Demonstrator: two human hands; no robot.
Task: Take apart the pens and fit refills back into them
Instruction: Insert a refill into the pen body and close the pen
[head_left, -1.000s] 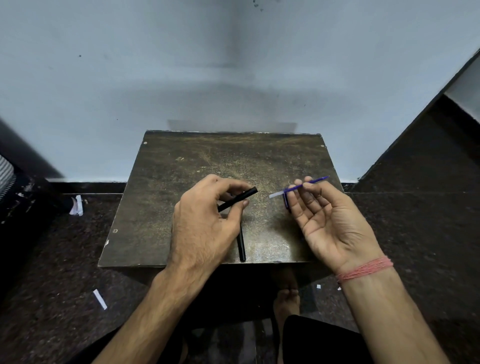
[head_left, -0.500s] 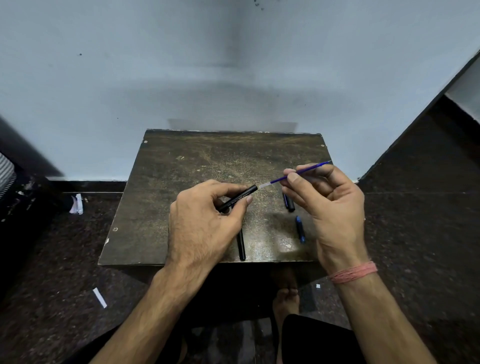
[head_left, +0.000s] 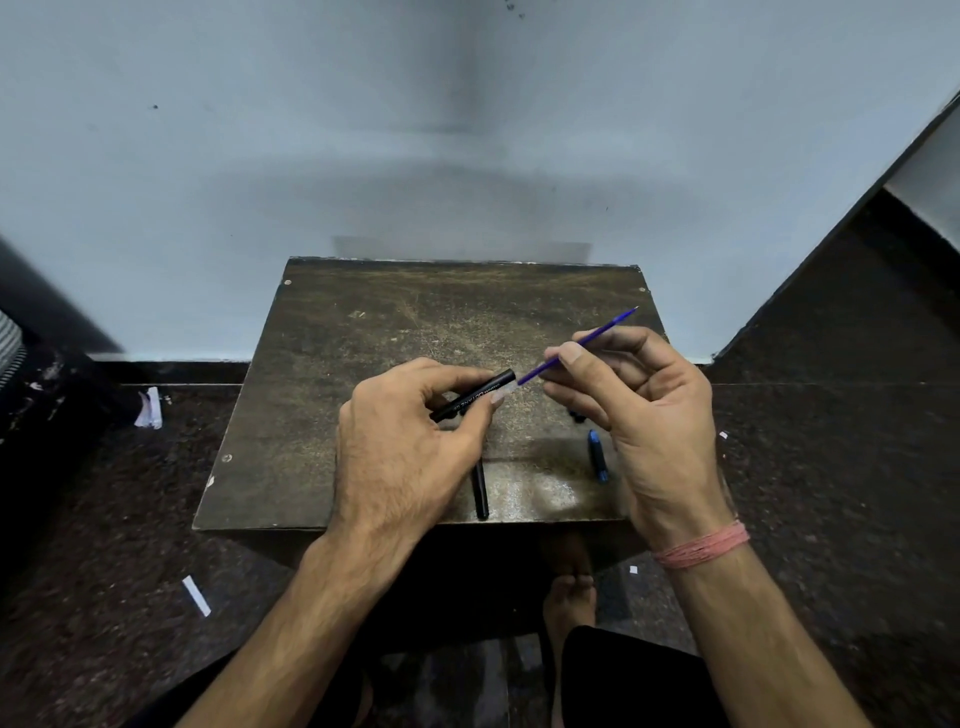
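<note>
My left hand (head_left: 410, 447) grips a black pen barrel (head_left: 475, 399) with its open end pointing right. A thin blue refill (head_left: 582, 343) is pinched between thumb and fingers of my right hand (head_left: 649, 410); its clear end sits right at the barrel's mouth, and its tip points up and to the right. On the small dark table (head_left: 363, 332) lie a second black pen part (head_left: 480, 491) near the front edge, a blue pen piece (head_left: 597, 456) beside my right hand, and another dark piece (head_left: 575, 414), mostly hidden under my right fingers.
The table stands against a pale wall, on a dark speckled floor. Paper scraps (head_left: 196, 596) and a crumpled white piece (head_left: 149, 408) lie on the floor to the left. My bare foot (head_left: 569, 597) shows below the table's front edge.
My right hand turned palm-down and carried the refill left, until its clear end met the open end of the barrel. The left hand stayed nearly still with the barrel.
</note>
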